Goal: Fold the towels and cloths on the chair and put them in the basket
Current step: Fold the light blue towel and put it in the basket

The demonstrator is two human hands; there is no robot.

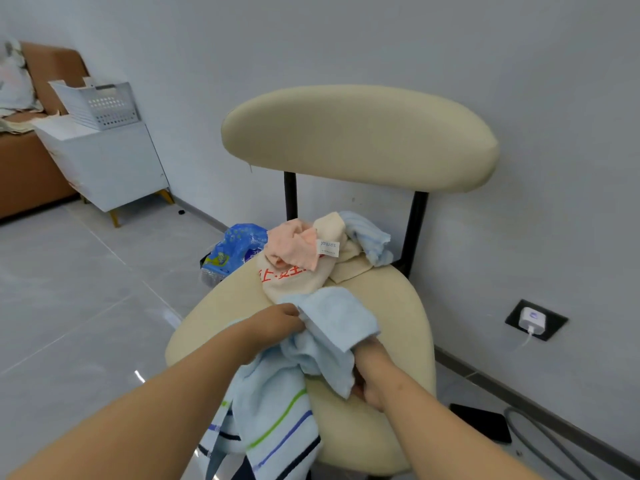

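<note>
Unfolded striped blue towel held over the chair's front edge
The left hand and right hand clutch it, fingers bunched in cloth; its hanging end could trail onto the floor.

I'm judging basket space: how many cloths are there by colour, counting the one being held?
Light blue: 2, the striped towel gripped by the left hand and right hand, plus a blue cloth at the back.
Pink: 1, the pink cloth.
Cream: 2, the lettered cloth and the cream cloth, possibly one piece.
Total: 5.
</note>
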